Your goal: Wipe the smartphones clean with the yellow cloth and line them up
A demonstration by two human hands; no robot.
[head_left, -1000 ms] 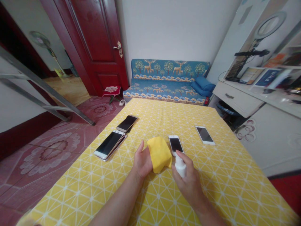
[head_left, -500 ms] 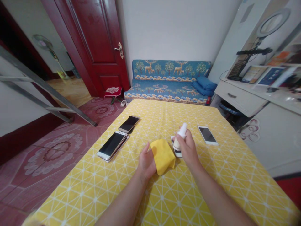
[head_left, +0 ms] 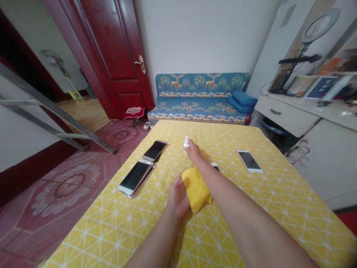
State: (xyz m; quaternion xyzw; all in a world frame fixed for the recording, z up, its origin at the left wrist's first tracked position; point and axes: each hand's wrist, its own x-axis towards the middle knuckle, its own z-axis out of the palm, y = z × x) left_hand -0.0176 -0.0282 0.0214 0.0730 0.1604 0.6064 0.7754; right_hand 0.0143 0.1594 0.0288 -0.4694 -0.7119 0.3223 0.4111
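Observation:
My left hand (head_left: 177, 195) holds a folded yellow cloth (head_left: 196, 188) just above the yellow tablecloth. My right hand (head_left: 193, 152) reaches far forward over the table, fingers closed around a small white spray bottle (head_left: 186, 142). Under my right forearm lies a small white phone (head_left: 215, 167), mostly hidden by the arm.
On the yellow patterned table (head_left: 264, 201) lie two stacked phones (head_left: 135, 177) and a dark phone (head_left: 154, 150) at the left, and a white phone (head_left: 249, 160) at the right. Beyond are a blue sofa (head_left: 200, 98), a red door (head_left: 111, 52) and a white desk (head_left: 284, 113).
My right hand carried the spray bottle from near the cloth forward and leftward across the table, passing over the small phone. My left hand stayed with the cloth.

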